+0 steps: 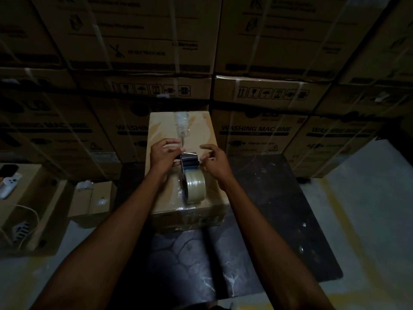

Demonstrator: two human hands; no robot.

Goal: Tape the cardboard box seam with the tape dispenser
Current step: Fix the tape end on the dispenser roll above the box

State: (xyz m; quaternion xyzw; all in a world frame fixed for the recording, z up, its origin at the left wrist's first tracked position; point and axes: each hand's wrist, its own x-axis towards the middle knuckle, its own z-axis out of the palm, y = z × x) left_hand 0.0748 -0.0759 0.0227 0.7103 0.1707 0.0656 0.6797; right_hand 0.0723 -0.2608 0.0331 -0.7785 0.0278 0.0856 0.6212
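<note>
A brown cardboard box [202,130] stands in front of me, with clear tape running along its middle seam. On its top lies the tape dispenser [190,163], a dark metal head with a roll of clear tape [195,186] toward me. My left hand [164,154] grips the left side of the dispenser head, its fingertips pinching the tape end. My right hand [212,161] hovers just right of the head with fingers spread and curled, touching or nearly touching it. Crumpled clear tape [182,124] sits on the seam at the far end.
Stacked washing machine cartons [263,130] form a wall right behind the box. A dark mat [279,220] covers the floor under it. At the left stand an open carton [33,209] with a white device [9,184] and a smaller box [93,202].
</note>
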